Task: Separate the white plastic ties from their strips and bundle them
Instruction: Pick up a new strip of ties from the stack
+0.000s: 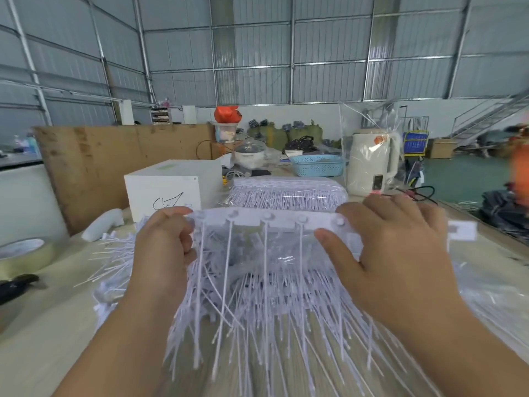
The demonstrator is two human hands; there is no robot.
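Observation:
A white plastic strip (269,220) with several long thin ties hanging from it is held up level in front of me. My left hand (163,239) grips its left end with curled fingers. Over the right end lies my right hand (395,242), thumb under the strip and fingers on top. Below the hands a heap of loose white ties (257,310) covers the table. A packed bag of tie strips (286,193) lies behind the held strip.
A white box (171,184) stands at the back left, a tape roll (25,253) and a black tool (15,286) at the left edge. A blue basket (317,166) and a wrapped white kettle (372,161) stand at the back right.

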